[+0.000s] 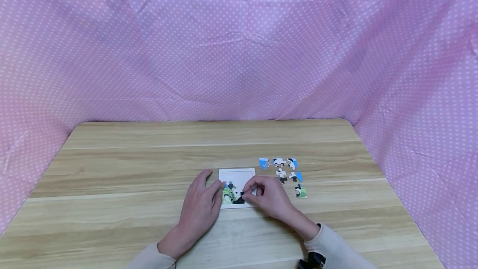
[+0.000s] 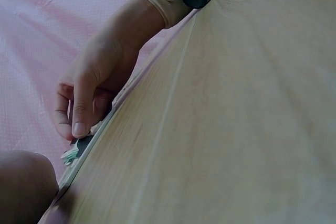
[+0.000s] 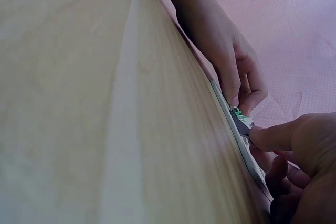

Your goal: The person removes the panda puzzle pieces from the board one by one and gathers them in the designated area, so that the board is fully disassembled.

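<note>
A white puzzle frame (image 1: 237, 174) lies flat on the table, with joined panda pieces (image 1: 228, 196) of green, white and black in its lower left part. My right hand (image 1: 271, 197) pinches a puzzle piece (image 1: 242, 194) between thumb and forefinger, over the right end of those pieces. Its fingers hide most of that piece; only a small black part shows in the head view. Along the frame's left edge, my left hand (image 1: 201, 202) rests with loosely bent fingers, their tips at the rim. In the right wrist view, the thumb (image 3: 273, 136) sits against a dark part of the puzzle.
Several loose pieces lie right of the frame: a blue one (image 1: 263, 162), a panda-face one (image 1: 278, 162), and a green-edged one (image 1: 301, 191) nearest the front. Wooden tabletop (image 1: 130, 169) surrounds them. Pink dotted cloth (image 1: 239, 53) hangs behind the table.
</note>
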